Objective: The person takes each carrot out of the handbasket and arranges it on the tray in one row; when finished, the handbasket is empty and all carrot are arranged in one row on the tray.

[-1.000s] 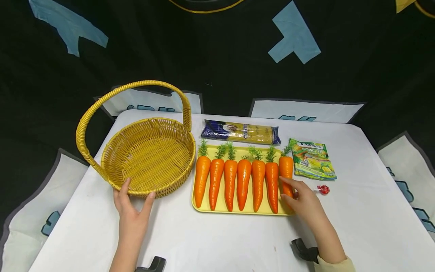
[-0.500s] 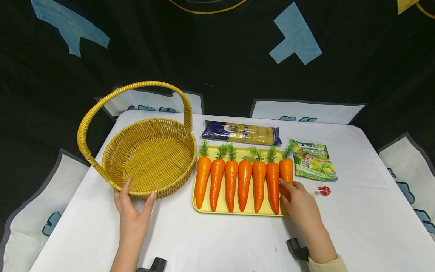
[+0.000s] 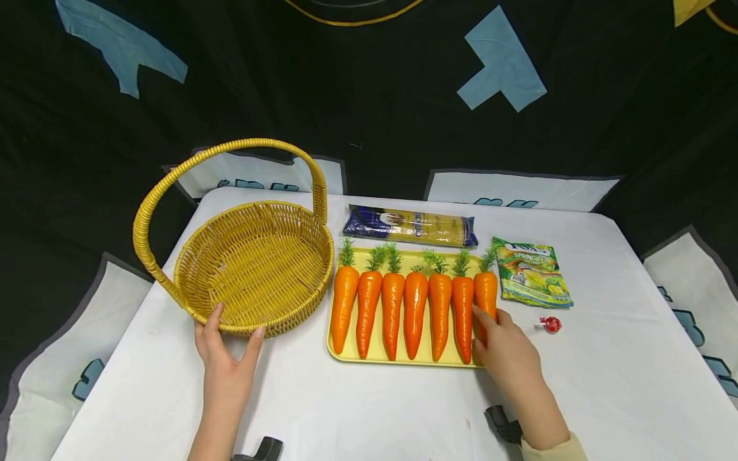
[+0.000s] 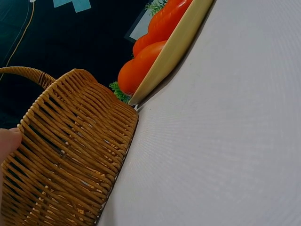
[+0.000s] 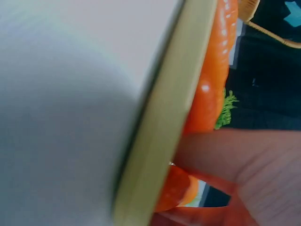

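Note:
A yellow wicker basket (image 3: 271, 272) with a tall hoop handle stands at the left. My left hand (image 3: 223, 368) holds its near rim, the index finger over the edge; in the left wrist view the thumb (image 4: 8, 142) touches the rim. To the right, a yellow tray (image 3: 403, 362) carries a row of several orange carrots with green tops. My right hand (image 3: 512, 355) grips the lower part of the rightmost carrot (image 3: 485, 288), whose tip is hidden by the fingers. In the right wrist view the thumb (image 5: 211, 153) crosses the tray's edge in front of orange carrot surface.
Behind the tray lies a blue and yellow packet (image 3: 410, 225). A green candy bag (image 3: 533, 272) and a red wrapped lollipop (image 3: 551, 324) lie to its right. The white-covered table (image 3: 369, 416) ends at a dark curtain (image 3: 369, 83).
My right hand has shifted slightly left and closed in around the rightmost carrot's lower end. The carrot and the left hand on the basket rim stay nearly where they were.

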`<state>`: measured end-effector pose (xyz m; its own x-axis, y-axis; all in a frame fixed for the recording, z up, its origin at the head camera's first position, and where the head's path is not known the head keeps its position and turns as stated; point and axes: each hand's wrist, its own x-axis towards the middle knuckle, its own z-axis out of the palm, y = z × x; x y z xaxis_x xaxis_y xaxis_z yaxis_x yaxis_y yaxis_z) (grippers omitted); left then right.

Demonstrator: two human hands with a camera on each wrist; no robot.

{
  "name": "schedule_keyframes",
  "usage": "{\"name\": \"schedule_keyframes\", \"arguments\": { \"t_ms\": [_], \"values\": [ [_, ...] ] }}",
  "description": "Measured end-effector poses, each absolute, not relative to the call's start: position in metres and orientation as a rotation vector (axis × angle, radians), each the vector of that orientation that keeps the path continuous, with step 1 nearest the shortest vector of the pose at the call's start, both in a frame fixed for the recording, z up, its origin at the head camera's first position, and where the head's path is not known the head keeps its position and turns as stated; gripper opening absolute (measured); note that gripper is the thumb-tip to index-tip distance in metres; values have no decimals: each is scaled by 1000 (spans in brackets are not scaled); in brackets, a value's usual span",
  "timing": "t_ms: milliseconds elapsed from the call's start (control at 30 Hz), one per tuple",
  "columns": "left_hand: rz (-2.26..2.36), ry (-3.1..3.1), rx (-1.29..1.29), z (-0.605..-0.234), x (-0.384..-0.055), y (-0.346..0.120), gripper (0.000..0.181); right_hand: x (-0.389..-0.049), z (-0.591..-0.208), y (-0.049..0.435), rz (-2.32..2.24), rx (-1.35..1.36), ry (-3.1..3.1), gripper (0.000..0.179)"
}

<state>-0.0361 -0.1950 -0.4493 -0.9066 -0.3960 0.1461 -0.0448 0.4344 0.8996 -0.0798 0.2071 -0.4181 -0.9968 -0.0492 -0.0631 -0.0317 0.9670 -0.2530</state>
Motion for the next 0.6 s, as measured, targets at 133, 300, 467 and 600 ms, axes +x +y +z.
{"name": "schedule_keyframes", "arguments": {
  "t_ms": [133,300,467,600],
  "values": [
    [-1463,-2353,377,-449,-36,-194,82,-80,-415,206,-349,-57,2993,55],
    [-1462,-2357,385,-450,-37,-195,82,-79,-410,208,-425,-61,3051,46],
    [-1477,-2394,430,-448,-37,-199,82,-81,-402,210,-621,-130,3228,35],
    [-1469,-2403,471,-441,-35,-206,84,-86,-394,209,-777,-271,3379,31]
  ]
}}
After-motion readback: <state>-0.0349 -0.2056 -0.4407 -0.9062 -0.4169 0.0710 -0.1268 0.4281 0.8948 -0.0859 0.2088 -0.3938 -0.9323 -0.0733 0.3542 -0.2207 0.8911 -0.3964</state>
